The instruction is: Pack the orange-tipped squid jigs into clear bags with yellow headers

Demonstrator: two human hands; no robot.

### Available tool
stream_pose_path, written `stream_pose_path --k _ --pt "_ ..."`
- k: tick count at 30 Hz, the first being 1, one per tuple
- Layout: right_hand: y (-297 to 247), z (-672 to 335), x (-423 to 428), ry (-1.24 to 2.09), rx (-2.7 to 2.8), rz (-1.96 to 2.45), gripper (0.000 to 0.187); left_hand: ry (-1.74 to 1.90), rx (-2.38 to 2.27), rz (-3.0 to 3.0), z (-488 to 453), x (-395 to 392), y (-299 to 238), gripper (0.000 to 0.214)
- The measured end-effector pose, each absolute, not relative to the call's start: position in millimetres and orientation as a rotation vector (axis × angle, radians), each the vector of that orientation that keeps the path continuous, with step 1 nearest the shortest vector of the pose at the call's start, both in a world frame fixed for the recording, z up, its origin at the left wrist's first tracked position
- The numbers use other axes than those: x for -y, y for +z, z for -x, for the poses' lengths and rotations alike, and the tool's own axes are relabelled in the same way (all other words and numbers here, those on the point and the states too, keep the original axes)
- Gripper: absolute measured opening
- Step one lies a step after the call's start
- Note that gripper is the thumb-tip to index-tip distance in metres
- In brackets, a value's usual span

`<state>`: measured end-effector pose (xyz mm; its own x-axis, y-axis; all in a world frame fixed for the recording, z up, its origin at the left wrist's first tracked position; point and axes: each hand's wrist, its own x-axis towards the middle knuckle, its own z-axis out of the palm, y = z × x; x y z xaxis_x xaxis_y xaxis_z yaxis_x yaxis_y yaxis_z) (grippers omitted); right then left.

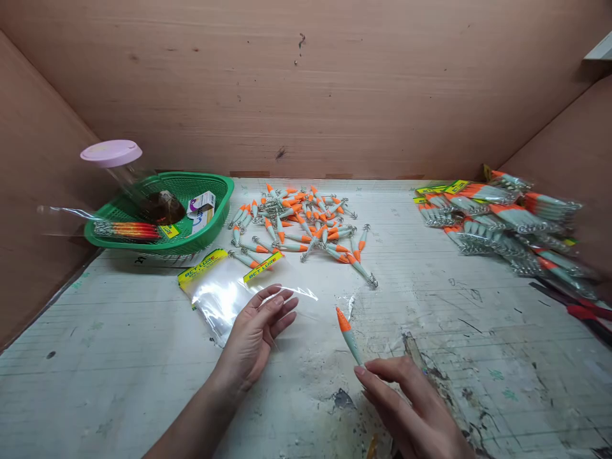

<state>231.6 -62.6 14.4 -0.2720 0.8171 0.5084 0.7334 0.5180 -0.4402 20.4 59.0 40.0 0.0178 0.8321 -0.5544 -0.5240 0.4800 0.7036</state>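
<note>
Between the thumb and fingers of my right hand [411,398] is a squid jig [350,338], pale grey-green with an orange tip pointing up and away from me. My fingertips cover its hook end. My left hand [262,328] is closed on a clear plastic bag [306,309] with a yellow "BCT LURE" header, its open side towards the jig. Under and left of that hand lies a stack of similar bags [217,306] on the table. Farther back is a loose pile of squid jigs [299,220], orange at one end and with metal hooks at the other.
A green basket [224,197] at the left holds a jar [143,185] with a pink lid, a small box [201,210] and packed red-yellow lures [129,229]. Filled lure packets [502,217] are heaped at the right, near a red-handled tool [586,312]. Wooden boards [306,115] wall the table.
</note>
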Motion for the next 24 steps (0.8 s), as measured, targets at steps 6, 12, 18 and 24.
stream_pose_path --k 6,12,18,24 --pt "19 -229 65 0.037 2.097 1.265 0.041 1.070 -1.132 -0.344 -21 -59 39 0.018" --pt "21 -234 58 -0.171 2.247 1.124 0.041 1.115 -1.138 -0.325 -21 -60 38 0.015" --pt "33 -232 58 -0.120 2.285 1.132 0.036 1.168 -1.143 -0.271 -21 -61 37 0.015" --pt "37 -222 66 0.139 2.143 1.224 0.037 1.146 -1.134 -0.287 -21 -61 36 0.015"
